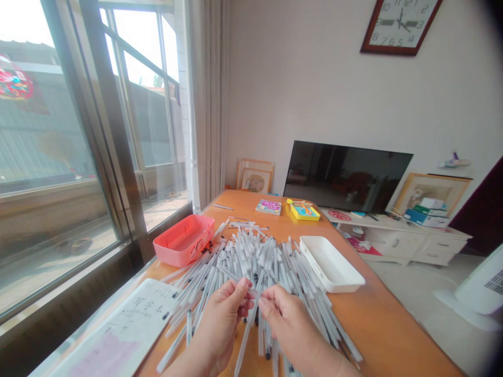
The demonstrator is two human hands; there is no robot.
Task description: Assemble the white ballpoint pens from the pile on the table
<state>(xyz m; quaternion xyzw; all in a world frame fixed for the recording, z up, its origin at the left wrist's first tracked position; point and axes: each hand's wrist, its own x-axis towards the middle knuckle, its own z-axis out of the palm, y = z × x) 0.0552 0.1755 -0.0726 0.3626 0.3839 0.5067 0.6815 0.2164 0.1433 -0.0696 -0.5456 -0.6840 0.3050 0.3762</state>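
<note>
A big heap of translucent pens (255, 251), some with dark tips, spreads over the table in front of me. Above its near side, my left hand (226, 319) pinches a clear pen barrel (228, 273) that points away to the upper left. My right hand (283, 314) is closed beside it, with thumb and forefinger on the top of another whitish pen (245, 340) slanting down towards me. Between the two sets of fingertips there is almost no gap, and the small parts there are partly hidden.
A red plastic box (184, 243) stands left of the heap, a white tray (332, 267) right of it. An exercise book (129, 319) lies at the near left. Farther back on the wooden table (377, 314) are a colourful booklet (268, 207) and a yellow box (304, 210).
</note>
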